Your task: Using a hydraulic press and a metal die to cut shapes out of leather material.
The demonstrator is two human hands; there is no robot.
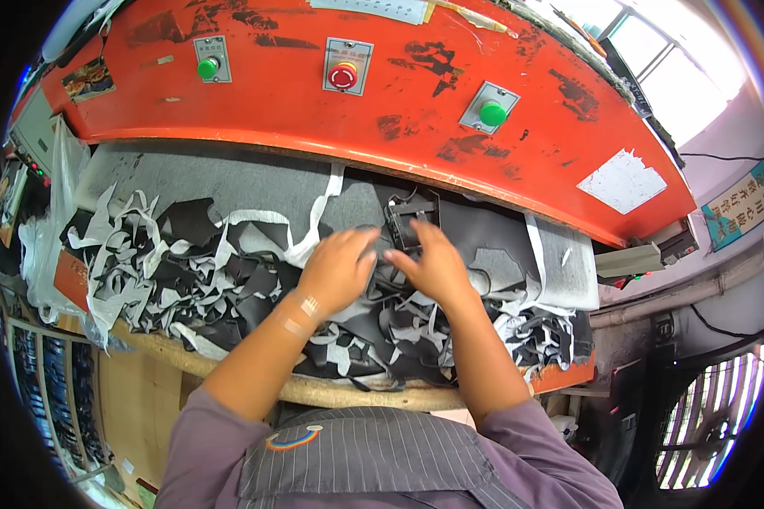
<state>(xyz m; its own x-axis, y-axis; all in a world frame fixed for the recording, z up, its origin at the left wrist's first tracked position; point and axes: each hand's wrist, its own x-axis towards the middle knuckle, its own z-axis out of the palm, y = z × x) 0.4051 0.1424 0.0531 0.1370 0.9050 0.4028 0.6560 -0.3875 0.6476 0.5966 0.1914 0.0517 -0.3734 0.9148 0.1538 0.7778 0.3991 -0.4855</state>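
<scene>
Striped apron [365,458] at the lower edge, nearest the camera. Beyond it, red panel [263,97] spanning the upper field; below the panel, tabletop [314,390] with a worn, pale rim. On the tabletop, grey sheet [212,165], reaching back beneath the panel's lower edge. Across the near part of the sheet, tangled black and white scraps [187,222].

At centre, left hand [335,270]: thumb apart from the fingers, nothing seen between them. Just beside it, right hand [437,267]: thumb and forefinger spread, forefinger overlapping the dark frame [410,207]; whether they grip it cannot be told. The frame lies just beyond both hands, near the panel's edge. On the panel, red button [343,76] between left green button [207,69] and right green button [492,113].

Hazards, as judged: a scrap caught beneath the frame could tilt it; trailing strips could snag and drag it sideways; its rim, if sharp, could cut hurried fingers; any downward movement of the panel could trap the hands.
</scene>
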